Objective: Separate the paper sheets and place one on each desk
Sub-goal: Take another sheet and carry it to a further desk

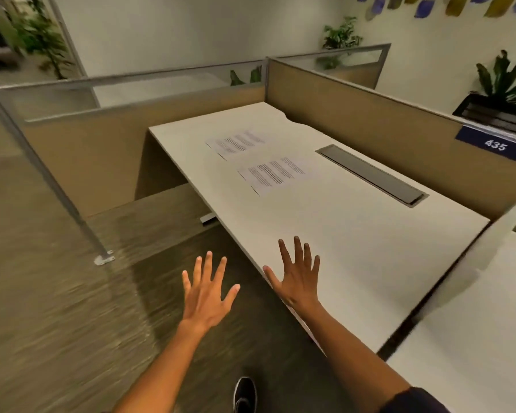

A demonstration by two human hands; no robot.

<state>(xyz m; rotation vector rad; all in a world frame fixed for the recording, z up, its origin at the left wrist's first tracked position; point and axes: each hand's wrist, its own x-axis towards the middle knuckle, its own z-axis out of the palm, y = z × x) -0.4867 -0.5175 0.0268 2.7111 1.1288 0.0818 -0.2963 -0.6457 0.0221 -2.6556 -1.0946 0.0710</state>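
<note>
Nearest to you, at the bottom edge, the toe of your dark shoe (pixel 245 393) rests on the brown carpet (pixel 42 293). Above it both your arms reach forward with nothing in them. Your left hand (pixel 207 293) hovers over the carpet, fingers straight and spread wide. Your right hand (pixel 297 277) is spread the same way, over the near edge of a white desk (pixel 355 248) (whether it touches the surface cannot be told). Further along that desk, well apart from your hands, lie two printed paper sheets: the nearer sheet (pixel 276 175) flat at mid-desk, the farther sheet (pixel 239 143) just beyond it, with a narrow gap between them. To their right a grey cable slot (pixel 370 174) is set into the desktop. A tan partition (pixel 370 114) runs behind the desk and carries a blue tag (pixel 495 144) reading 435. A second white desk (pixel 474 338) lies to your right.
</note>
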